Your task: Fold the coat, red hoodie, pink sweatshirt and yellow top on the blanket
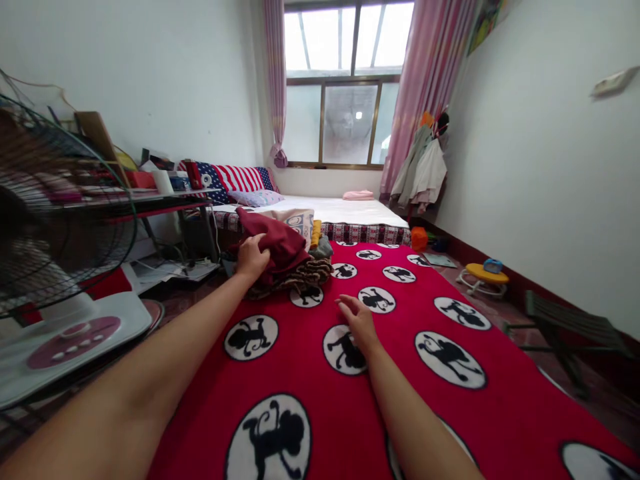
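At the far left corner of the red blanket with its black-monkey circles lies a heap of cloth. My left hand is closed on the edge of a dark red piece of clothing on top of this heap. Below it lies a brown patterned cloth; beside and behind it are a grey cloth, a yellow cloth and a pale printed cloth. My right hand hovers low over the blanket, right of the heap, fingers apart and holding nothing.
A fan stands close on the left, before a cluttered desk. Beyond the blanket is a bed with a white sheet and a folded pink cloth. On the right floor are a yellow stool and a dark folding stool.
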The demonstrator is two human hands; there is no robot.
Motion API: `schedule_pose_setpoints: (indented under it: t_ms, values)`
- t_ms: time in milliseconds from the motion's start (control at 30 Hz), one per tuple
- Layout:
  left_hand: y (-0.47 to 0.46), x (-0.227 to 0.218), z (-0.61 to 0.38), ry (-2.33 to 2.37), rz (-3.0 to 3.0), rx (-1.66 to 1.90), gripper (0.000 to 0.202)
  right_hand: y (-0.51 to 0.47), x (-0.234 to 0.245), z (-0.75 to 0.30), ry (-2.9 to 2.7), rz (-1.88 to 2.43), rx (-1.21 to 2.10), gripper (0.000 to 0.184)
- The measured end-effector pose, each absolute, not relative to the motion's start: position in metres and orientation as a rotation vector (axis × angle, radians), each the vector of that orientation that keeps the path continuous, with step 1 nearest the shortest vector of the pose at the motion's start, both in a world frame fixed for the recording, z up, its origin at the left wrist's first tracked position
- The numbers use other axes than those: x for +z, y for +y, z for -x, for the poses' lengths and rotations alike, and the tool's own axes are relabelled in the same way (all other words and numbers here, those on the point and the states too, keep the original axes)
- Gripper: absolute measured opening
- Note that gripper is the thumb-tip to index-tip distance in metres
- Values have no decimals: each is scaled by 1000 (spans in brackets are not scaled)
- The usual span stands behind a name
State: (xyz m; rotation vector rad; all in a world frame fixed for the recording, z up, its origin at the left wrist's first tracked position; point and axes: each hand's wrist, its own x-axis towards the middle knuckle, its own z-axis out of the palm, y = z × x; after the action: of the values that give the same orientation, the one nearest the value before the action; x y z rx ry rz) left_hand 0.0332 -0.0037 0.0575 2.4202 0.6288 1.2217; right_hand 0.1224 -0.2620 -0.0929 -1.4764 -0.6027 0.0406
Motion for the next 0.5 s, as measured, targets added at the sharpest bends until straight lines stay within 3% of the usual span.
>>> schedule_pose_setpoints:
  t_ms: [133,233,367,500]
  values:
    - [-85,63,-41,38,-2420,1227,24,-283,-79,-132,-247,1080,143,47]
    - [-158,40,-24,-396,-2398,872,28,-302,-73,-142,-232,920,260,50]
    - [-212,10,16,-779,-2411,166,33,-307,-74,-145,-458,1074,383,63]
    - [-200,10,30,-587,-2408,257,24,-296,-80,-128,-804,1386,370,79]
